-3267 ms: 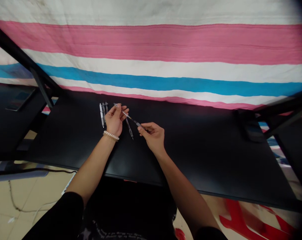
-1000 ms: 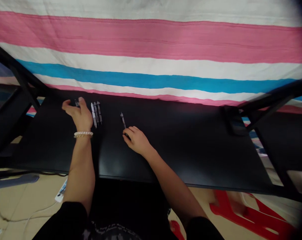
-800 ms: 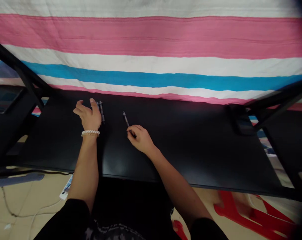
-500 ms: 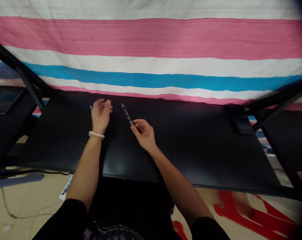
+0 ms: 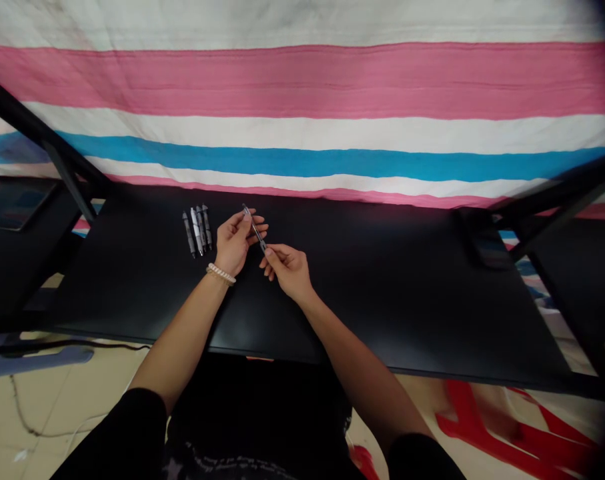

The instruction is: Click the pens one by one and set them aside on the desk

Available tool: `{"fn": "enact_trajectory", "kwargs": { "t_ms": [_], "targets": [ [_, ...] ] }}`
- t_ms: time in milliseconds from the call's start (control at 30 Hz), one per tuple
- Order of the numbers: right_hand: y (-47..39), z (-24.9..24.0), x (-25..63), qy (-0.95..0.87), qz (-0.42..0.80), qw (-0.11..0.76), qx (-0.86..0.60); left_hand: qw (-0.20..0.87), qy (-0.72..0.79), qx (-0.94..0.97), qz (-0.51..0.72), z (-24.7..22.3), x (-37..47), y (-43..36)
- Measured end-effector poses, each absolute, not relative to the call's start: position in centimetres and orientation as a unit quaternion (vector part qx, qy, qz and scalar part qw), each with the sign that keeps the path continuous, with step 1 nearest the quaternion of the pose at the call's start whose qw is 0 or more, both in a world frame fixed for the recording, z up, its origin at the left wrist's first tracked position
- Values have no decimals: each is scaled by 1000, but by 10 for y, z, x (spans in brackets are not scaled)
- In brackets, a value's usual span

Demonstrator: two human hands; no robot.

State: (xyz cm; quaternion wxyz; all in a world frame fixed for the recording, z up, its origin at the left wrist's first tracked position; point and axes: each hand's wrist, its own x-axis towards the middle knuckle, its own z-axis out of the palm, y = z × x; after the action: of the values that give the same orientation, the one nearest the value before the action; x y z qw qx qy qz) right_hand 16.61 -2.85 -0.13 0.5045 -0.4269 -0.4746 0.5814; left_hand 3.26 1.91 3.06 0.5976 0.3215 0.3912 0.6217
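A slim pen [image 5: 255, 230] slants between my two hands above the black table. My left hand [image 5: 235, 240], with a white beaded bracelet at the wrist, pinches its upper end between thumb and fingers. At the lower end, my right hand [image 5: 288, 268] has thumb and fingers closed on the same pen. Several pens lie side by side on the table just left of my left hand; one is white [image 5: 197, 230], and a dark one [image 5: 189, 235] is at the left of the group.
The black tabletop [image 5: 407, 293] stretches to both sides, with a dark flat object [image 5: 482, 240] near its right end. A striped cloth [image 5: 332, 80] hangs behind. Black metal bars flank the table, and a red stool [image 5: 482, 427] stands below right.
My left hand has moved right, from over the pens to the pen in my right hand, and has closed on its upper end. The pens on the table are now uncovered.
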Motion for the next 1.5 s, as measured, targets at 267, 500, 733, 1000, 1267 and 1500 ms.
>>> {"fn": "enact_trajectory", "kwargs": {
  "t_ms": [267,500,733,1000,1267,1500],
  "targets": [
    [-35,5,166,-513,444,545,-493,566,407,312,646,22,39,19],
    [-30,2,165,-466,513,573,-437,572,401,295,652,21,38,20],
    [-30,2,167,-470,479,585,-456,578,400,302,645,21,39,19],
    [-28,0,167,-437,519,591,-436,587,391,301,642,23,39,18],
    [-32,1,169,-479,428,604,-472,552,413,260,676,22,27,27],
    [-34,3,168,-478,410,611,-480,586,401,274,648,23,33,23]
  ]
}}
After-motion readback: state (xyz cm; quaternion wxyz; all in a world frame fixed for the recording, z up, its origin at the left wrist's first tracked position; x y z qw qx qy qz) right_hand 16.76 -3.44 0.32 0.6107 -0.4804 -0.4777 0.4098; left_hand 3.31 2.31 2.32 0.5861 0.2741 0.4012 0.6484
